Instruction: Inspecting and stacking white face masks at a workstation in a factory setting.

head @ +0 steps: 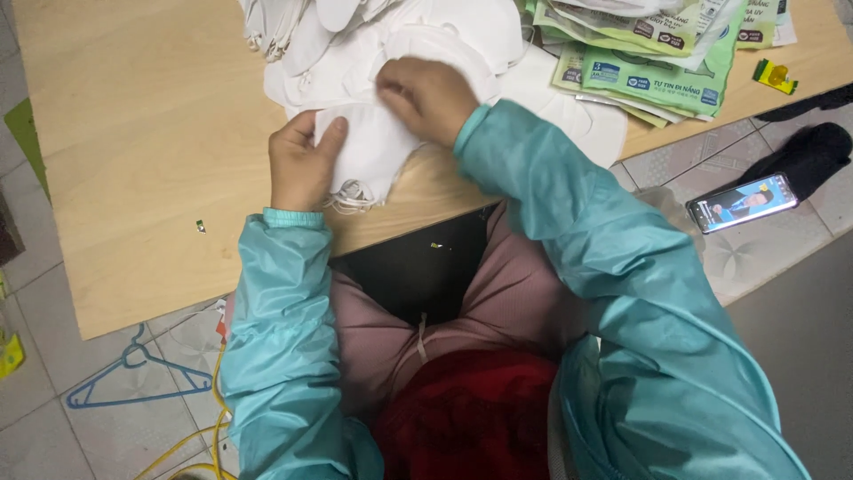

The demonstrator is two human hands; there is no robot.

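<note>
My left hand (300,164) grips the left edge of a white face mask (373,151) at the near edge of a wooden board (142,133). My right hand (426,96) pinches the same mask from above, fingers curled on its top. Elastic ear loops (351,196) hang from the mask toward me. Behind it lies a heap of more white masks (400,36). Both arms wear teal jacket sleeves.
A stack of green and white flat packets (657,53) lies at the board's right rear, with a small yellow object (775,76) beside it. A phone (742,203) with a lit screen rests on the tiled floor, near dark cloth (813,151). A blue hanger (124,373) lies lower left.
</note>
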